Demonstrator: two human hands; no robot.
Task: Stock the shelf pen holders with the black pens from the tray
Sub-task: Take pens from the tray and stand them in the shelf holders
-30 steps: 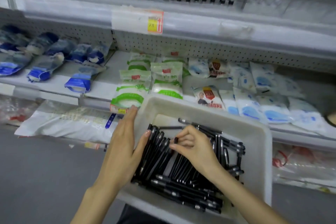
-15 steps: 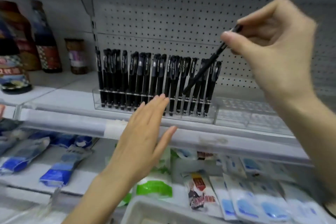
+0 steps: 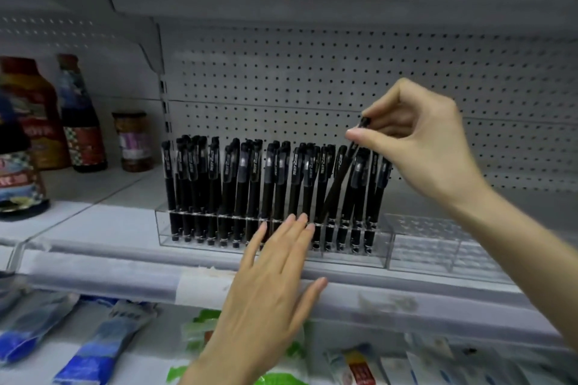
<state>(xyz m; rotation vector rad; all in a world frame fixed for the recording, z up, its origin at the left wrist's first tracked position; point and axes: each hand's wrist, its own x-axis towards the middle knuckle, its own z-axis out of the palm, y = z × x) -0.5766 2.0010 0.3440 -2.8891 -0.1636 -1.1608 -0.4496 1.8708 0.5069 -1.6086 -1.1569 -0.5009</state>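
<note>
Head view: the right hand (image 3: pixel 419 147) pinches the top of a black pen (image 3: pixel 336 184). The pen leans, its low end among the other pens (image 3: pixel 237 184) in the clear pen holder (image 3: pixel 384 247) on the shelf (image 3: pixel 109 228). The left hand (image 3: pixel 269 297) is flat, fingers straight, before the holder.

Dim, cool, diffuse light; its source lies out of view and shadows are soft. The black pens (image 3: pixel 272 184) at centre are fairly sharp, with white print partly legible. The bottles (image 3: pixel 31 122) at left and the packets (image 3: pixel 93 350) along the bottom are smeared. Wide-angle distortion bows the shelf edge (image 3: pixel 125 278) and stretches forms toward the corners.
</note>
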